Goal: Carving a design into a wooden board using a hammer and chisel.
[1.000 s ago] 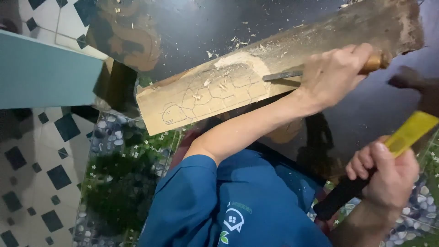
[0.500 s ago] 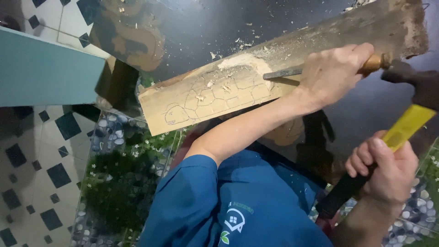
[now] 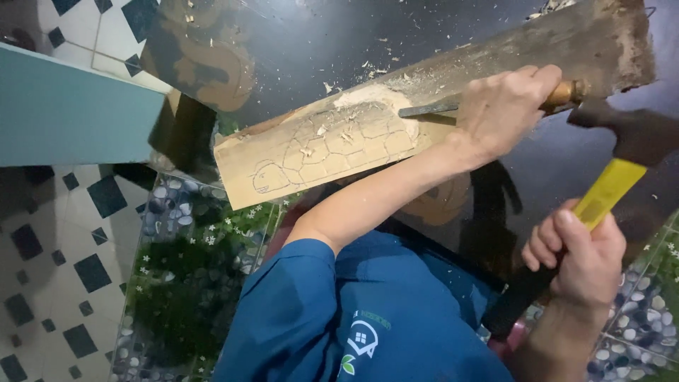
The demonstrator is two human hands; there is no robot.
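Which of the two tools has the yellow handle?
The hammer in the right hand; the chisel in the left hand has a brown wooden handle.

place: home carving spot | cues: diamond-patterned floor tiles [image 3: 67, 233] — pebble-print flooring [image 3: 187, 283] — wood chips on dark glossy tabletop [image 3: 311, 42]

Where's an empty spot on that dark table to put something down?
The dark table above the plank is bare but for wood chips. Another patch lies between the left hand's forearm and the right hand. Crowded: the plank's right end, with chisel and hammer.
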